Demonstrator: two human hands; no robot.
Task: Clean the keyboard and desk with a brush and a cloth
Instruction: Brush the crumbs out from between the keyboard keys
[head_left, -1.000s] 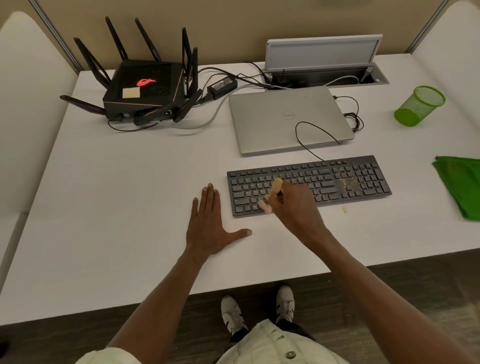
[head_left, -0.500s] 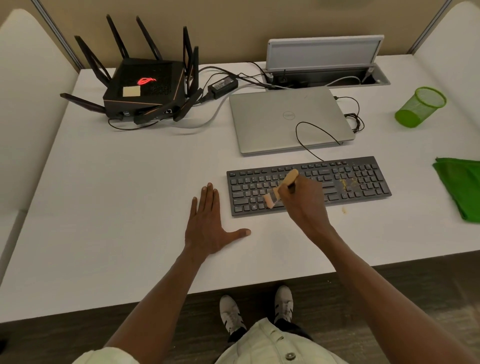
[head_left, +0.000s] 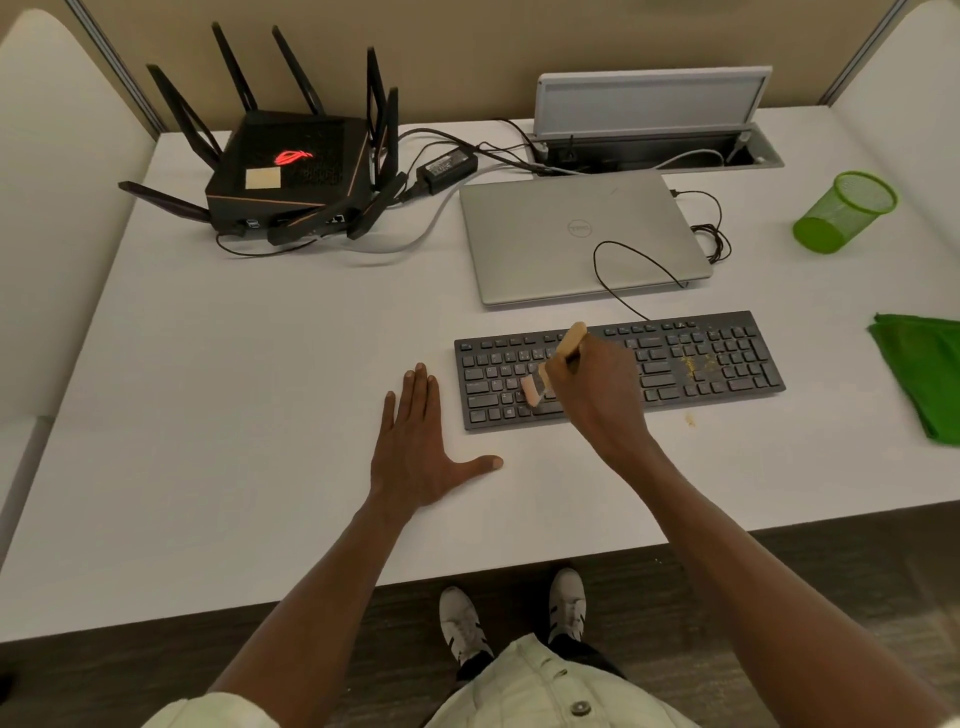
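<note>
Bare desk (head_left: 234, 415) left of keyboard (head_left: 727, 369); laptop (head_left: 545, 234) close behind.

White desk (head_left: 218, 415) fills most of the frame, its near edge running across the lower third. Tan partition wall (head_left: 467, 47) along the top, with grey metal posts slanting in at upper left (head_left: 111, 67) and upper right (head_left: 857, 52). Pale rounded side panels at far left (head_left: 47, 208) and far right (head_left: 904, 124). Recessed cable tray (head_left: 660, 153) at the desk's back edge, upper right of centre, its grey lid (head_left: 652, 101) raised upright. Dark wood-grain floor (head_left: 857, 561) along the bottom. Light even and soft, shadows faint.
</note>
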